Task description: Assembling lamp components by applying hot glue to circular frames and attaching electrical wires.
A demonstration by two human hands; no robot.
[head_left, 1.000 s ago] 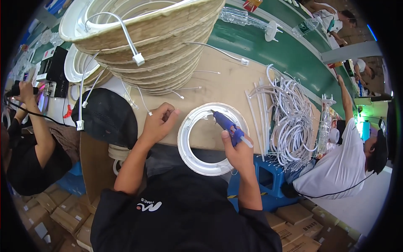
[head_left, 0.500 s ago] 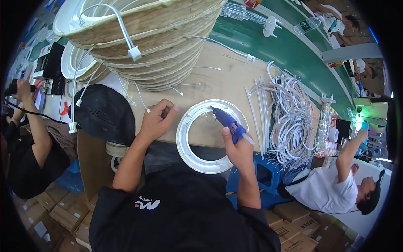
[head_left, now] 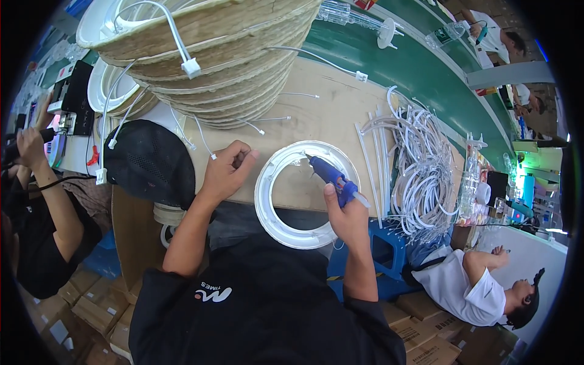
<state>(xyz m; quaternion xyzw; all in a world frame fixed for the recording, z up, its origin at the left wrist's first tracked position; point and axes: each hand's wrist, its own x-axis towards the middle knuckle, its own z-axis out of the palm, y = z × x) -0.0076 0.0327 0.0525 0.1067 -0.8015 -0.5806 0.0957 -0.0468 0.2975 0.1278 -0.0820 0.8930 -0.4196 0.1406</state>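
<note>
I note the white ring [head_left: 286,210] as moulded plastic, smooth with a slight sheen. The glue gun [head_left: 331,176] in my right hand [head_left: 347,216] has a blue plastic body, semi-gloss, with a pale translucent stick at its rear. The worktop [head_left: 328,115] reads as bare wood board, matt and lightly scuffed. The stacked shades [head_left: 207,67] look like woven straw or fibre, rough and dull. The cable bundle [head_left: 420,176] is white plastic-sheathed wire, smooth. The black cap [head_left: 149,161] is matt mesh cloth. The cartons [head_left: 97,304] are plain brown cardboard
</note>
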